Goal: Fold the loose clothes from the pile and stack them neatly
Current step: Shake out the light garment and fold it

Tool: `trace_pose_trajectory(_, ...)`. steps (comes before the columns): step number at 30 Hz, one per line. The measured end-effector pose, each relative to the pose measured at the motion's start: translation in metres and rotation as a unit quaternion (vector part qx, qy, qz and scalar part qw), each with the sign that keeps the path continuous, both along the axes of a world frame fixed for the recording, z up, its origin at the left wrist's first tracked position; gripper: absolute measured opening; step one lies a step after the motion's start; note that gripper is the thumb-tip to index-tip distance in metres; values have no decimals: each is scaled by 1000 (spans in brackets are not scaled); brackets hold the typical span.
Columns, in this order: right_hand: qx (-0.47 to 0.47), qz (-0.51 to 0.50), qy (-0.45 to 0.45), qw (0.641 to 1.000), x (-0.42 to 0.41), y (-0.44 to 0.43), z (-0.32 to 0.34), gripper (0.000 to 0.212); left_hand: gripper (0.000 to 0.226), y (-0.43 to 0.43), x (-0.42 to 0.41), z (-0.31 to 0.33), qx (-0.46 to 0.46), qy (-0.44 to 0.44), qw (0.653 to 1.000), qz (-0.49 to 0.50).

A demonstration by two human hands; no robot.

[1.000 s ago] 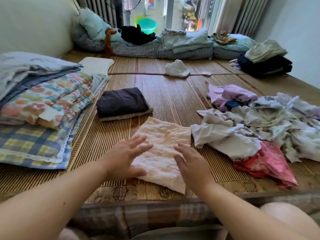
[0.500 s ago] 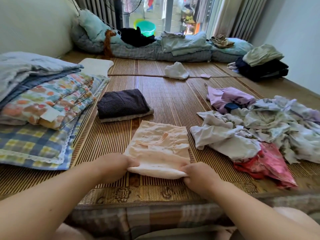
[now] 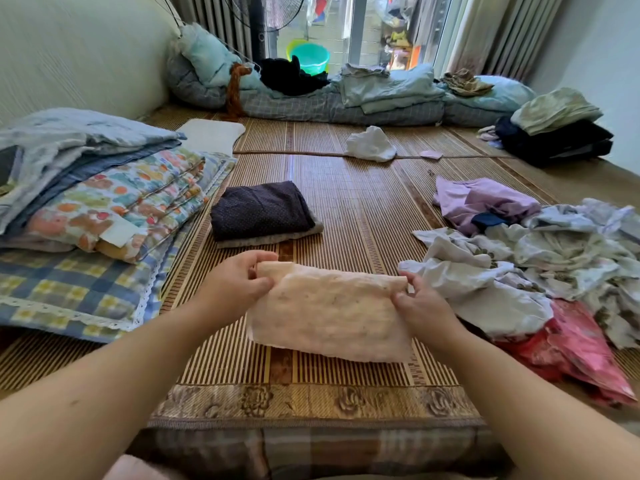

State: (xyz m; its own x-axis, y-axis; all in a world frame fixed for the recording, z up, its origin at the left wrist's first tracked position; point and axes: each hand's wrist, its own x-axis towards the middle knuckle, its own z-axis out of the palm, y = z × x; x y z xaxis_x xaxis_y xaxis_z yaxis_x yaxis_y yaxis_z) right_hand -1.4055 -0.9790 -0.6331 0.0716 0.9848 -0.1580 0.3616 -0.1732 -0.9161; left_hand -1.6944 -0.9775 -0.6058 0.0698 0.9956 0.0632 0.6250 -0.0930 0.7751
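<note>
A pale peach garment [image 3: 329, 313], folded into a rectangle, lies on the bamboo mat [image 3: 360, 209] in front of me. My left hand [image 3: 239, 285] pinches its far left corner and my right hand [image 3: 420, 303] pinches its far right corner, both lifting the far edge. A small stack of folded clothes [image 3: 261, 213], dark on top, sits just beyond. The loose pile [image 3: 540, 261] of white, lilac and pink clothes spreads on the right.
Folded quilts and a checked blanket [image 3: 86, 216] fill the left side. A crumpled white cloth [image 3: 370, 145] lies further back. Bedding [image 3: 346, 95] lines the far wall, with a dark and green stack [image 3: 554, 129] at the far right. The mat's patterned front edge [image 3: 311, 403] is near me.
My hands took the garment's near edge and carried it away from me, folding the garment in half. They now hold the far corners.
</note>
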Motion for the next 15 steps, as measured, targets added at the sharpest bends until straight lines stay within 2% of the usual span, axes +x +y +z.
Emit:
trace_pose_trajectory(3, -24, -79, -25, 996, -6, 16, -8, 51, 51, 30, 23, -13, -15, -52, 995, 87)
trace_pose_trajectory(5, -36, -87, -36, 995, -9, 17, -17, 59, 63, 44, 33, -25, -66, -69, 989, 113)
trace_pose_trajectory(8, -54, -55, -140, 987, -14, 12, -30, 66, 73, 48, 38, -49, -162, 28, 983, 87)
trace_pose_trajectory(11, -109, -55, -169, 978, -18, 16, -38, 70, 72, 46, 38, -64, -187, 172, 964, 83)
trace_pose_trajectory(13, -142, -38, -197, 969, -22, 20, -38, 65, 72, 44, 40, -67, -183, 191, 961, 81)
trace_pose_trajectory(15, -136, -19, -254, 957, -29, 24, -35, 54, 74, 42, 45, -65, -174, 189, 965, 63)
